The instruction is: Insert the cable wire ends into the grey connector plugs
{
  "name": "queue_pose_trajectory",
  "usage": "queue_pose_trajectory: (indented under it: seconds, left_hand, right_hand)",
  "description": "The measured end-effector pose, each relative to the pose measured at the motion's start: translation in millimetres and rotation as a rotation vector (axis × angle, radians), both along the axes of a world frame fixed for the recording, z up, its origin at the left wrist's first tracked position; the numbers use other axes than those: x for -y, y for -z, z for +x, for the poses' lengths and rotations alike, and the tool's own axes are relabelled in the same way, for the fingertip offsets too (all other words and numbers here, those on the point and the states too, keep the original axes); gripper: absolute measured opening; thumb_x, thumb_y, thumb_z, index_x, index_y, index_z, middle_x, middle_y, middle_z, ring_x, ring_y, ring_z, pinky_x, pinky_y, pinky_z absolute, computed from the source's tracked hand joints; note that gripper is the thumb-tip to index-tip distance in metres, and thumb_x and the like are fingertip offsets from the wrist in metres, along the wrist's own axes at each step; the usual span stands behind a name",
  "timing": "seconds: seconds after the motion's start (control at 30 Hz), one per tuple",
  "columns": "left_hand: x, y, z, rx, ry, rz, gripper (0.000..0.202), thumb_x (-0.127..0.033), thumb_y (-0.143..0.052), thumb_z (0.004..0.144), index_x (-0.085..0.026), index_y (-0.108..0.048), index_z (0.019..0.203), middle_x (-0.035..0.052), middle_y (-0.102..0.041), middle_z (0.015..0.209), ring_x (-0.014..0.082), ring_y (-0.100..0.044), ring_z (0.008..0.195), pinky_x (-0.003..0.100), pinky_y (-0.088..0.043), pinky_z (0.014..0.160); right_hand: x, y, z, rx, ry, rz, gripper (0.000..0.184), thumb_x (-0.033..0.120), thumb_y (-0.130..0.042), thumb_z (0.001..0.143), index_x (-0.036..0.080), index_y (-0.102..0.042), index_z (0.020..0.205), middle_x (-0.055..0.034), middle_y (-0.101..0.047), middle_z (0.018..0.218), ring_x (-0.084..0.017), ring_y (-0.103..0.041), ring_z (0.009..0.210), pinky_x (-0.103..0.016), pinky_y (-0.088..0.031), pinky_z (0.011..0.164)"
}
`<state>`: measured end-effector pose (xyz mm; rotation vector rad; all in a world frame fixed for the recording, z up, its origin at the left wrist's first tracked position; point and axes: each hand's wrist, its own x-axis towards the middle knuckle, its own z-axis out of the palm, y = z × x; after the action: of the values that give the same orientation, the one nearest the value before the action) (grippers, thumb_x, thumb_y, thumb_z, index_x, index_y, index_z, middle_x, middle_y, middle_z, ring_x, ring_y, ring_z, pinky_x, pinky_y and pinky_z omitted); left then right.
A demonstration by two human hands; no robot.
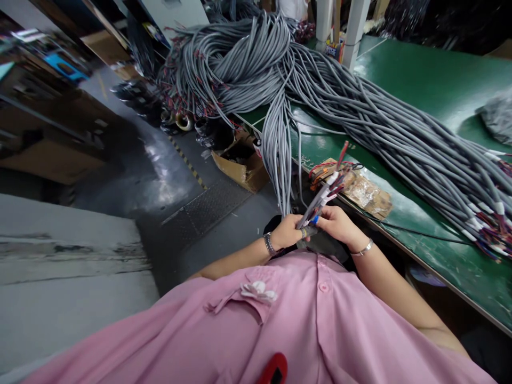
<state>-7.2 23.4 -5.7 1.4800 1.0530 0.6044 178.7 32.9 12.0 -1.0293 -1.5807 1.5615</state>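
My left hand is wrapped round a bundle of grey cables close to their ends. White sleeves and thin red and dark wires stick out at the tips, pointing up and to the right. From this hand the long cable lengths run up to the table edge. My right hand is closed, its fingertips against the same bundle near a small blue piece. Whether that blue piece is tape or a finger cover I cannot tell.
A large heap of grey cables lies across the green table, with stripped ends at the right. At the table's edge is a taped brown block. An open cardboard box stands on the floor; a grey-white surface is at left.
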Motion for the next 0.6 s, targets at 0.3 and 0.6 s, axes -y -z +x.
queue_pose_trajectory:
  seconds: [0.3, 0.6]
  left_hand:
    - [2.2, -17.0, 8.5, 0.150, -0.212, -0.030, 0.035, -0.044, -0.072, 0.073, -0.013, -0.064, 0.060, 0.0038, -0.064, 0.055, 0.0101, -0.053, 0.050, 0.023, -0.042, 0.056]
    - [-4.2, -8.1, 3.5, 0.194, -0.141, -0.046, 0.033, -0.043, -0.070, 0.075, -0.013, -0.068, 0.064, 0.0054, -0.066, 0.060, 0.0113, -0.055, 0.054, 0.023, -0.042, 0.057]
  right_hand:
    - [18.3, 23.8, 7.2, -0.152, 0.377, -0.236, 0.041, 0.060, -0.063, 0.078, 0.019, -0.063, 0.080, -0.0010, -0.060, 0.070, -0.012, -0.052, 0.057, -0.026, -0.046, 0.055]
    - [28.5, 16.1, -6.7, -0.177, 0.329, -0.086, 0.029, 0.048, -0.070, 0.077, 0.021, -0.060, 0.076, -0.0004, -0.061, 0.066, -0.013, -0.051, 0.059, -0.027, -0.043, 0.056]
